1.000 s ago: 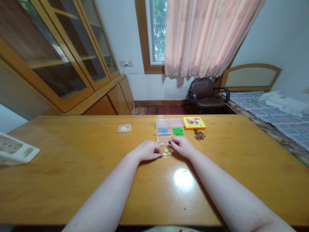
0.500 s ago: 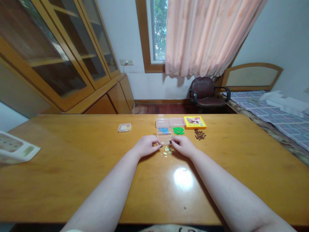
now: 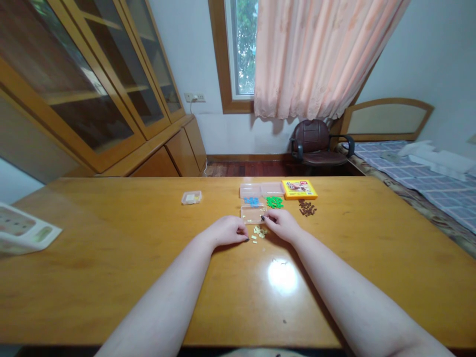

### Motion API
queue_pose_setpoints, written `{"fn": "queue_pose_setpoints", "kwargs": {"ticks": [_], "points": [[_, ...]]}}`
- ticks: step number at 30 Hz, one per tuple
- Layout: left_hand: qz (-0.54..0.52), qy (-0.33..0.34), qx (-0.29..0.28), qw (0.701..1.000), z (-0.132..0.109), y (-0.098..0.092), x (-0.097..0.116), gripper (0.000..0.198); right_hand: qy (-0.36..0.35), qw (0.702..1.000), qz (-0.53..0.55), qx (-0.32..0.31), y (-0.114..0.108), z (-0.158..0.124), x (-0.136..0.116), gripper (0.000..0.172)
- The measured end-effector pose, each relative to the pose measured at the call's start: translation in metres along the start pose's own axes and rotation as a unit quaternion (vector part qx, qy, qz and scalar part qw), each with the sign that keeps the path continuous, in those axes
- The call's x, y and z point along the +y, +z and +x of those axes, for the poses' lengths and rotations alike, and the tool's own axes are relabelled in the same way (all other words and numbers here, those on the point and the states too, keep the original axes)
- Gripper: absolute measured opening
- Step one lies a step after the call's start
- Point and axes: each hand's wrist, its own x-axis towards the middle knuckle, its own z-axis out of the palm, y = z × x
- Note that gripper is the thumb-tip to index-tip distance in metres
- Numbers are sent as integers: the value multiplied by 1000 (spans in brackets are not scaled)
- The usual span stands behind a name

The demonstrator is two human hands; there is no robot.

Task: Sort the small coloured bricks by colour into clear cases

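My left hand (image 3: 227,231) is low over the table, its fingertips pinched together beside the small pale-yellow pieces (image 3: 260,231). Whatever is between those fingertips is too small to make out. At the right front corner of a clear plastic box (image 3: 250,214), my right hand (image 3: 282,223) has its thumb and fingers closed; I cannot tell whether they grip the rim or a tiny piece. A few pale-yellow pieces lie inside this box. Just behind it are blue pieces (image 3: 252,202) and green pieces (image 3: 274,202).
An open clear case (image 3: 261,190) lies behind the coloured pieces, beside a yellow printed box (image 3: 300,189). Brown pieces (image 3: 307,208) are heaped at the right. A small clear box (image 3: 191,198) sits further left, and a white slotted object (image 3: 28,228) is at the table's left edge.
My left hand has moved away from the clear box, down towards the table beside the pale-yellow pieces. My right hand has stayed at the box's corner.
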Motion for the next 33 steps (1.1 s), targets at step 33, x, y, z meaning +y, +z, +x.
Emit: {"fn": "queue_pose_setpoints", "kwargs": {"ticks": [33], "points": [[92, 77, 55, 991, -1, 6, 26, 28, 4, 994, -41, -102, -7, -1, -10, 30]]}}
